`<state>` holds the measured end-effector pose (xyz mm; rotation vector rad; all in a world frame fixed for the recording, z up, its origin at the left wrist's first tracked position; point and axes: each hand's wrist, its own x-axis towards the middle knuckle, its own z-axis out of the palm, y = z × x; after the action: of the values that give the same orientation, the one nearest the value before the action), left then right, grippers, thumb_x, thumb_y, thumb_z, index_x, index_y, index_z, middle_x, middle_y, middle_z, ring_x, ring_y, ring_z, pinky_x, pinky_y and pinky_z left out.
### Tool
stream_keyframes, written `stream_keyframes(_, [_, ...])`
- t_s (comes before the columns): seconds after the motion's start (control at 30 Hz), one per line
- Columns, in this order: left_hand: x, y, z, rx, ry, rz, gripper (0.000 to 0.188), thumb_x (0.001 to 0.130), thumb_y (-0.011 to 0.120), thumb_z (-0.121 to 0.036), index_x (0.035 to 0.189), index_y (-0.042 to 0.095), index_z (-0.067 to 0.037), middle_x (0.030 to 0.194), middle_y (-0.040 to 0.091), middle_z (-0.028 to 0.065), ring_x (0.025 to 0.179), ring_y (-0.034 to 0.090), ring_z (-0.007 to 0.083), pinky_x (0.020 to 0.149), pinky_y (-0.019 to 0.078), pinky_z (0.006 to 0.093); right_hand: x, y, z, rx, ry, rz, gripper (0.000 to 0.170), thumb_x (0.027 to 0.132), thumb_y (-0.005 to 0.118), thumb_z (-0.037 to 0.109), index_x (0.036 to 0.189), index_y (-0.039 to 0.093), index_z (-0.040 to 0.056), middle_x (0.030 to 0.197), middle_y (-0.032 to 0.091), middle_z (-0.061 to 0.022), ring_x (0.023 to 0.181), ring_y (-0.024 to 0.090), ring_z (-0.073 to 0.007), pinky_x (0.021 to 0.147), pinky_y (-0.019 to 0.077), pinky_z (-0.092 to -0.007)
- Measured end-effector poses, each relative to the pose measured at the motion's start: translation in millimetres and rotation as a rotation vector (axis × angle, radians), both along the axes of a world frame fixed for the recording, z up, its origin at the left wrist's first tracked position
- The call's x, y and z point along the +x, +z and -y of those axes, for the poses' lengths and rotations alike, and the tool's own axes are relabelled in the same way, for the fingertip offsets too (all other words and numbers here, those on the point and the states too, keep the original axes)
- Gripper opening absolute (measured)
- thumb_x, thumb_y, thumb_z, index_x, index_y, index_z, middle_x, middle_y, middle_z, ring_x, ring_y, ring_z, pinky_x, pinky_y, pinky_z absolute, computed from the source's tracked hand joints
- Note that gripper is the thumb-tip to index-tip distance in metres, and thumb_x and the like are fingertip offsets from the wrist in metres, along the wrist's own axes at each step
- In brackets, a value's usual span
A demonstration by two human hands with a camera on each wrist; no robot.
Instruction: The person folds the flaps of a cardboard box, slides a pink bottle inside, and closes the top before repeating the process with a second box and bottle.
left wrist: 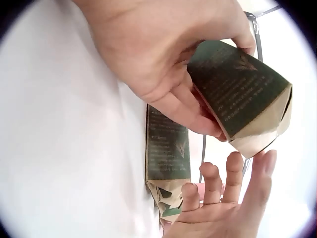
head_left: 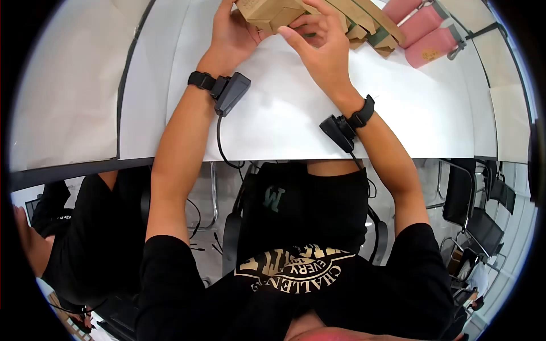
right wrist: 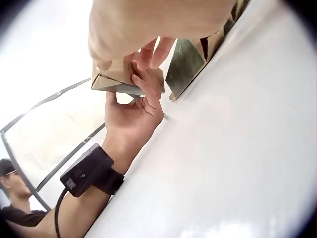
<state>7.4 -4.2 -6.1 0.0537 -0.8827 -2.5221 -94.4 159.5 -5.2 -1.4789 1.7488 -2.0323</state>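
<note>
My left hand (head_left: 234, 35) grips a kraft paper box (head_left: 274, 13) above the white table, at the top of the head view. The box has a dark green printed side, plain in the left wrist view, and a brown end (left wrist: 257, 136) with creased, folded flaps. At that end my right hand (head_left: 325, 52) has its fingers spread and fairly straight, the thumb tip right at the flaps. Beyond it, more kraft boxes (head_left: 364, 17) lie in a row with rough, folded ends; one green-sided box (left wrist: 168, 144) shows behind the hands in the left wrist view.
Several pink bottles (head_left: 429, 42) with grey loops lie at the far right of the white table (head_left: 284, 119). Pale partitions (head_left: 74, 85) border it. Cables run from both wrist cameras. Another person (right wrist: 20, 193) sits beyond, and chairs (head_left: 478, 216) stand at right.
</note>
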Motion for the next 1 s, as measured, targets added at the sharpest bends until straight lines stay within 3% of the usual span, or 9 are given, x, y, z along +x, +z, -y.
stream_keyframes(0.1, [-2.3,-1.9,-2.9,-0.081,0.051,0.051,0.065,0.102,0.058,-0.050,0.148,0.050,-0.005,0.140,0.065,0.0114,0.125,0.065,0.0280,0.105,0.0542,0.0423,-5.1,-9.3,4.7,0.028,0.040,-0.025,0.060,0.089,0.086,0.019,0.139,0.058,0.0002,0.089,0.069,-0.0049,0.077,0.064,-0.0085,0.065,0.0511,-0.0232])
stream_keyframes(0.17, [-0.9,7.3,-13.5,-0.164,0.119,0.087,0.064,0.102,0.058,-0.050,0.147,0.051,-0.005,0.140,0.064,0.0120,0.125,0.065,0.0268,0.105,0.0545,0.0415,-5.5,-2.9,3.1,0.038,-0.029,-0.072,0.060,0.086,0.089,0.017,0.136,0.059,-0.0012,0.086,0.068,-0.0040,0.073,0.062,-0.0079,0.063,0.0505,-0.0225])
stream_keyframes(0.27, [1.4,3.2,-10.0,-0.163,0.036,0.087,0.062,0.103,0.058,-0.049,0.145,0.052,-0.004,0.139,0.064,0.0120,0.122,0.066,0.0249,0.101,0.0569,0.0385,1.9,4.0,-5.2,0.034,-0.055,-0.047,0.059,0.084,0.090,0.019,0.131,0.061,-0.0014,0.081,0.066,-0.0028,0.069,0.060,-0.0078,0.060,0.0489,-0.0222])
stream_keyframes(0.47, [-4.5,1.9,-6.3,-0.217,0.077,0.111,0.062,0.104,0.057,-0.049,0.147,0.049,-0.005,0.139,0.063,0.0131,0.122,0.066,0.0267,0.097,0.0593,0.0409,3.9,11.7,-2.9,0.046,-0.161,-0.115,0.057,0.083,0.090,0.021,0.129,0.062,0.0016,0.075,0.063,-0.0012,0.066,0.059,-0.0084,0.058,0.0490,-0.0239])
stream_keyframes(0.57, [-5.3,4.0,-8.0,-0.206,0.094,0.109,0.063,0.104,0.056,-0.050,0.148,0.048,-0.005,0.141,0.062,0.0134,0.123,0.065,0.0274,0.097,0.0591,0.0414,4.9,12.5,-4.1,0.110,-0.170,-0.128,0.059,0.085,0.089,0.021,0.132,0.060,0.0013,0.080,0.065,-0.0029,0.068,0.061,-0.0086,0.060,0.0492,-0.0240])
stream_keyframes(0.77, [-6.4,5.1,-6.0,-0.180,0.074,0.091,0.066,0.104,0.053,-0.056,0.146,0.051,-0.006,0.140,0.064,0.0140,0.125,0.064,0.0284,0.102,0.0563,0.0424,2.1,6.1,-1.8,0.066,0.064,0.075,0.060,0.090,0.084,0.015,0.140,0.054,0.0002,0.093,0.070,-0.0065,0.077,0.066,-0.0098,0.064,0.0505,-0.0236])
stream_keyframes(0.87, [-7.5,2.4,-3.2,-0.148,0.078,0.085,0.066,0.103,0.052,-0.057,0.145,0.053,-0.006,0.137,0.065,0.0138,0.124,0.065,0.0278,0.105,0.0545,0.0420,0.1,4.3,-0.5,0.074,0.048,0.000,0.059,0.091,0.082,0.013,0.141,0.053,0.0006,0.094,0.071,-0.0055,0.076,0.067,-0.0086,0.063,0.0498,-0.0223])
stream_keyframes(0.97, [-10.2,-8.2,1.5,-0.082,0.198,0.111,0.065,0.104,0.053,-0.056,0.145,0.053,-0.005,0.136,0.066,0.0133,0.123,0.066,0.0267,0.105,0.0542,0.0412,-1.4,6.4,-4.7,0.189,0.118,0.107,0.062,0.087,0.085,0.016,0.140,0.056,0.0022,0.108,0.070,-0.0104,0.091,0.069,-0.0166,0.076,0.0541,-0.0284])
stream_keyframes(1.0, [-7.4,-11.1,2.5,-0.101,0.236,0.095,0.064,0.104,0.053,-0.055,0.144,0.054,-0.005,0.135,0.067,0.0129,0.122,0.066,0.0263,0.104,0.0549,0.0405,-1.3,1.4,-4.8,0.210,0.112,0.037,0.062,0.087,0.085,0.024,0.139,0.058,0.0039,0.103,0.073,-0.0097,0.087,0.071,-0.0164,0.074,0.0555,-0.0286])
